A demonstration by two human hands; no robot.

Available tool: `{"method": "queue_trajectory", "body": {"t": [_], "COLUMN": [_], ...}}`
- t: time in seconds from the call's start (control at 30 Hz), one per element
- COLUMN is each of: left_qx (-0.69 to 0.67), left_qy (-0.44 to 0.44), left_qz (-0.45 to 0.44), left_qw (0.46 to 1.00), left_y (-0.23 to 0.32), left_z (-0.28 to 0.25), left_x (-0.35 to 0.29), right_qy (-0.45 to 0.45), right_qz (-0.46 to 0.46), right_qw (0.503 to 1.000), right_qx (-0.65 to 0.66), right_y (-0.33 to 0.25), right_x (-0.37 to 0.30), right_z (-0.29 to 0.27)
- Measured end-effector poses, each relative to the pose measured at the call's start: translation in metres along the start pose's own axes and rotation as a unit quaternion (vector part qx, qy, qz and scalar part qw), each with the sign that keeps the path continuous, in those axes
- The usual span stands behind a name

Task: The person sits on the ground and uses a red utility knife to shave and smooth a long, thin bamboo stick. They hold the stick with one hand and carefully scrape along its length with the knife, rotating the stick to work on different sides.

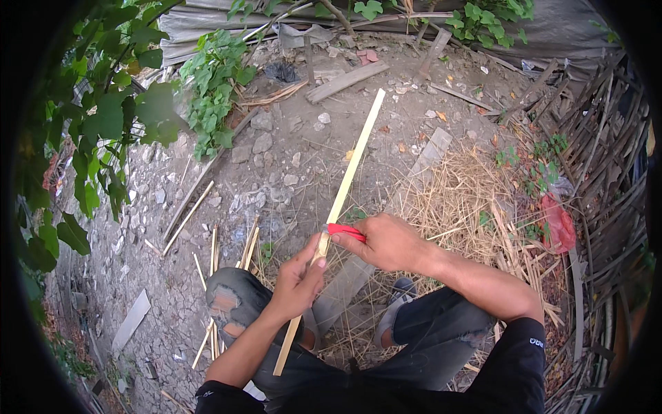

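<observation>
A long pale wooden strip (357, 157) slants up and away from between my knees, its far end over the dirt. My left hand (298, 284) is closed around its lower middle, with the thumb lying along it. My right hand (389, 241) is wrapped round a red-handled knife (347, 232). The knife's front end meets the strip just beyond my left fingers; most of its blade is hidden. Below my left hand, the strip's near end passes over my left leg.
Loose thin sticks (214, 250) lie by my left knee. A flat board (345, 290) runs between my feet, and dry shavings (458, 196) are heaped on the right. Stacked sticks (600, 179) line the right side. Leafy vines (214, 90) hang at the left.
</observation>
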State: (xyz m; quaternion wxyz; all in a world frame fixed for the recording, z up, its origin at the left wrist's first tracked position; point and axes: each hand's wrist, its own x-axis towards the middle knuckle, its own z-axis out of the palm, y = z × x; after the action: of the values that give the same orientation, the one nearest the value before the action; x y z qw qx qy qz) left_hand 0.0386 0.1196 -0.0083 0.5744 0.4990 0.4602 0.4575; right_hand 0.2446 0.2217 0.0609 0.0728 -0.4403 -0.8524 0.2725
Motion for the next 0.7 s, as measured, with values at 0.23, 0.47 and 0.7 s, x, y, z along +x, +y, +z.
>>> {"method": "queue_trajectory", "body": {"t": [0.23, 0.47, 0.7], "left_qx": [-0.03, 0.027, -0.029], "left_qy": [-0.006, -0.041, -0.064], "left_qz": [-0.034, -0.07, -0.025], "left_qw": [0.999, 0.996, 0.997], "left_y": [-0.009, -0.005, -0.028], "left_z": [-0.007, -0.008, -0.024], "left_x": [-0.009, -0.014, -0.046], "right_qy": [0.01, 0.12, 0.409], "right_qz": [0.044, 0.157, 0.257], "right_qw": [0.999, 0.98, 0.875], "right_qx": [0.001, 0.013, 0.023], "right_y": [0.027, 0.075, 0.246], "right_x": [0.019, 0.047, -0.005], "right_z": [0.002, -0.012, -0.058]}}
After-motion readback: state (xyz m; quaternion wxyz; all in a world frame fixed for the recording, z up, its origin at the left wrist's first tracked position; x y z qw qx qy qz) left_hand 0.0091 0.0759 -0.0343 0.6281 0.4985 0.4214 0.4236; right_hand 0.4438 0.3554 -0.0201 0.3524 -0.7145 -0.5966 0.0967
